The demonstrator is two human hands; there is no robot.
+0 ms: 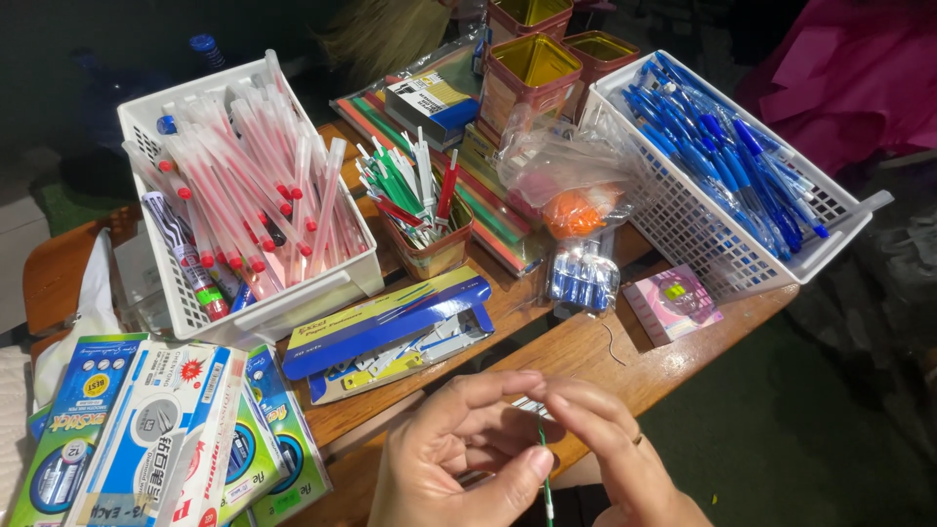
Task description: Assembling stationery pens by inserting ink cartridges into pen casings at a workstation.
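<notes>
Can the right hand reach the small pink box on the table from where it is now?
Probably yes. The right hand is pinching a thin green-tipped refill together with the left hand, so it would need to let go first. The wood between it and the small pink box looks bare, apart from a short loose wire.

Pens in two baskets (156, 127) (849, 229) at left and right, tin of pens (434, 256) between, boxes (176, 439) front-left.
</notes>
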